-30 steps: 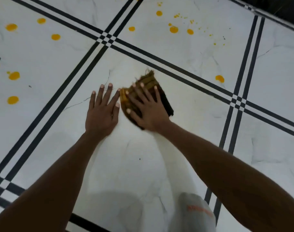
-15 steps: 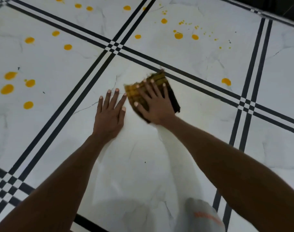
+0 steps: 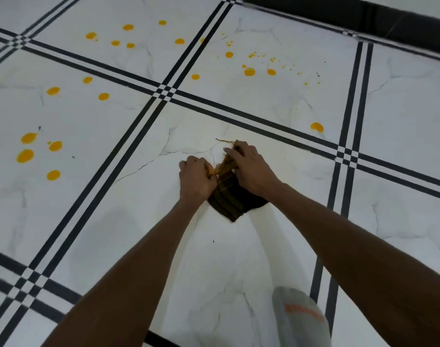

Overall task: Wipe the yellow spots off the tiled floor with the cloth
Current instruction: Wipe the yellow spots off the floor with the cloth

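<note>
A dark brown cloth (image 3: 230,200) with yellow stripes lies bunched on the white tiled floor (image 3: 128,221) in the middle of the view. My left hand (image 3: 195,180) grips its left edge with curled fingers. My right hand (image 3: 250,169) grips its upper edge beside a frayed thread. Yellow spots (image 3: 26,156) dot the tile at the left. More yellow spots (image 3: 249,71) lie on the far tile. A single yellow spot (image 3: 316,126) sits to the right beyond the black lines.
Black double lines (image 3: 128,136) cross the floor between the tiles. A grey sock with orange print (image 3: 301,319) shows at the bottom right. A dark edge (image 3: 364,18) runs along the far right of the floor.
Both hands lay flat before, the right pressing the cloth and the left on bare tile. Now both have curled round the cloth and gathered it up; the view has tilted to show more spots.
</note>
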The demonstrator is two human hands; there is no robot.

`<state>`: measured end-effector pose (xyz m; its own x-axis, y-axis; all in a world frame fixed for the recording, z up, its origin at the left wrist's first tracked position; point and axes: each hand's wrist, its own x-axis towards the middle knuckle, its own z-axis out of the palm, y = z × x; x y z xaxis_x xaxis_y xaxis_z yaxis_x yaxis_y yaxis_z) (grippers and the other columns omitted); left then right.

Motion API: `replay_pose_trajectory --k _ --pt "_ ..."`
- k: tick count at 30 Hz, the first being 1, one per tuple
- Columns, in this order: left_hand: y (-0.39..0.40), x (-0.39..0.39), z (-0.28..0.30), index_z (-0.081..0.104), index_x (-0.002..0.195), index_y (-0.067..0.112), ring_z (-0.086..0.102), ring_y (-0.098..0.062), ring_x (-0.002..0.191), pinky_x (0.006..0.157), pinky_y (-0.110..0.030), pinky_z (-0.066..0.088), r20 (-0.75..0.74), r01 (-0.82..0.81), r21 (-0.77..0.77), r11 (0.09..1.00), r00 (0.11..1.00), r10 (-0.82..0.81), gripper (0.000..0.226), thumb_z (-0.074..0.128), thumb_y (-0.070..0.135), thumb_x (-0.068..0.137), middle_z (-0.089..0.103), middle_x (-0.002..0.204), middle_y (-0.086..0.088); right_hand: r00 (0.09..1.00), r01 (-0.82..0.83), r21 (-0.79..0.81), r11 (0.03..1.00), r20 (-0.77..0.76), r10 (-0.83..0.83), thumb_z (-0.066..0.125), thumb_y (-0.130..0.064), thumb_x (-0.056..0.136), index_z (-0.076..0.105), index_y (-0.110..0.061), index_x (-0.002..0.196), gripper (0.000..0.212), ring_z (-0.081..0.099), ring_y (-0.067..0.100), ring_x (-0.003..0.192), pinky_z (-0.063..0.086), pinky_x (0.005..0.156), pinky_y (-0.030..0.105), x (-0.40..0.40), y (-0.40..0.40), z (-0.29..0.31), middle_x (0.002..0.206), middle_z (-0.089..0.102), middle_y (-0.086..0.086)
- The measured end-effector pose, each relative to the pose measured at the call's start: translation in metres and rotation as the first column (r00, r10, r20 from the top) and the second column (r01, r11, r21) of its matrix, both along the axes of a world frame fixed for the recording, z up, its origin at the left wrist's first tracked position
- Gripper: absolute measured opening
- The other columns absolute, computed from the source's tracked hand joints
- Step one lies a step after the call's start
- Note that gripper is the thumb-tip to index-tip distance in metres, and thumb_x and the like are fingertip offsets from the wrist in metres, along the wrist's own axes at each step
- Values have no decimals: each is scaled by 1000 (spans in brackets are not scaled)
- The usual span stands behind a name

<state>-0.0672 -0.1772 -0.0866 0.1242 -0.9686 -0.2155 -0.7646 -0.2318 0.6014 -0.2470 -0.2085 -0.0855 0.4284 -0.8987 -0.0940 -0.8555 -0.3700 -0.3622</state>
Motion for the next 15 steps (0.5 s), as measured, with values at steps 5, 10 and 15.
replay_pose_trajectory --k 5,10,15 --pt "-10 -1 40 60 99 17 62 0 68 60 -8 44 -271 134 -79 988 951 -151 14 63 4 97 68 90 0 986 -89 173 981 -120 111 71 -17 92 50 -28 150 63 9 40 158 32 119 61 -1 -32 26 174 11 7" --pt "-26 1 78 61 121 16 65 -6 66 57 -9 50 -371 173 -163 971 901 -223 29 72 10 95 71 80 2 989 41 244 969 130 -74 79 -31 91 73 -17 128 39 53 28 137 41 106 38 -50 -41 71 139 66 6" --pt "-57 -24 110 75 101 15 68 -8 74 74 -20 56 -302 168 -342 925 912 -277 14 77 11 87 71 82 10 965 224 -2 975 139 -221 86 -43 82 76 -10 104 41 60 29 106 51 87 42 -95 -46 116 109 67 10"
